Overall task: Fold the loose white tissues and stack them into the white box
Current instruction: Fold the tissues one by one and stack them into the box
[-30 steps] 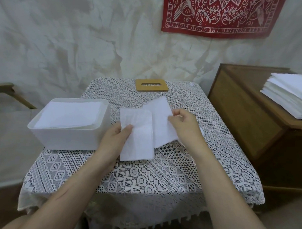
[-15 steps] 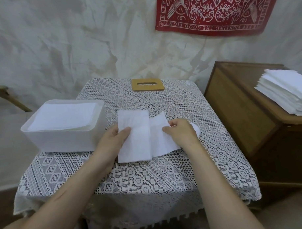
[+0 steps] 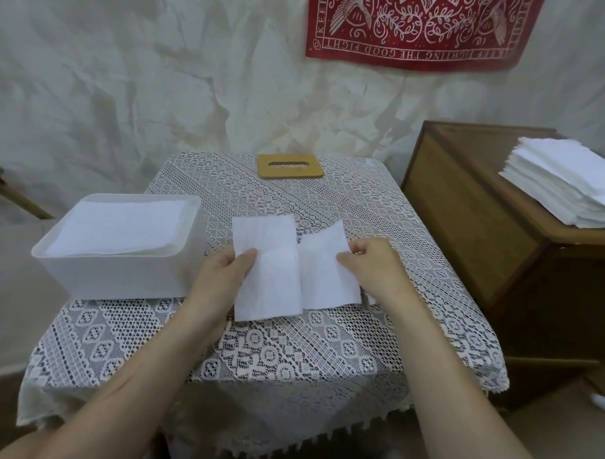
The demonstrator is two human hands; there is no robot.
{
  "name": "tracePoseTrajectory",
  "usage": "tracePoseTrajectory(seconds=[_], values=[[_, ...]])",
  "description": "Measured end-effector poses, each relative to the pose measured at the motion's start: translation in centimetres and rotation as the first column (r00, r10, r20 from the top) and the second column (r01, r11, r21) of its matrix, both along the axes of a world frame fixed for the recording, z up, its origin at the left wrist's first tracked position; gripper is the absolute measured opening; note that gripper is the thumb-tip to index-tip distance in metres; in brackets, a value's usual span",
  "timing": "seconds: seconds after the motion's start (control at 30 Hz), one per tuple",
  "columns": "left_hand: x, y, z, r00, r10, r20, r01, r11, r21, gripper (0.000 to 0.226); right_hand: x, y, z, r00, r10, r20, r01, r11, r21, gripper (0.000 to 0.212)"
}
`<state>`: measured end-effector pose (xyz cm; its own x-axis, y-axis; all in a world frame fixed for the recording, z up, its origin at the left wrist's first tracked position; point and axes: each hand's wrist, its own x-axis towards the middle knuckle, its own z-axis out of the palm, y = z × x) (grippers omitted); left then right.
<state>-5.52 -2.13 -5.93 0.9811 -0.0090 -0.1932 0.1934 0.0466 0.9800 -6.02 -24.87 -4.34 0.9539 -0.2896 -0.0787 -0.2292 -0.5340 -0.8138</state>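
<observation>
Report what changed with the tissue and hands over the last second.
The right hand, pinching the right flap of the tissue, lowered it from raised to nearly flat on the table. The left hand kept holding the folded left half. Nothing was let go. The white box, wooden lid and tissue stack stayed put.

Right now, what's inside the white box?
A stack of folded white tissues fills the white box almost to the rim. Only the top sheet shows. The sheets underneath and the box floor are covered.
</observation>
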Motion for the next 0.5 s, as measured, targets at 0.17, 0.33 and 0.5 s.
tracePoseTrajectory(seconds=[0.17,0.33,0.5], values=[[0.2,0.4,-0.1,1.000,-0.009,0.011,0.009,1.000,-0.014,0.018,-0.4,-0.1,1.6,0.982,-0.056,0.178,0.023,0.983,0.183,0.012],[0.3,0.1,-0.1,0.999,-0.050,0.001,0.050,0.997,-0.055,0.022,-1.5,0.4,3.3,0.963,-0.042,0.268,-0.132,0.791,0.597,0.012],[0.1,-0.3,0.0,0.996,-0.089,0.013,0.090,0.989,-0.119,0.028,-1.5,2.6,2.3,0.976,0.078,0.202,-0.184,0.790,0.585,0.011]])
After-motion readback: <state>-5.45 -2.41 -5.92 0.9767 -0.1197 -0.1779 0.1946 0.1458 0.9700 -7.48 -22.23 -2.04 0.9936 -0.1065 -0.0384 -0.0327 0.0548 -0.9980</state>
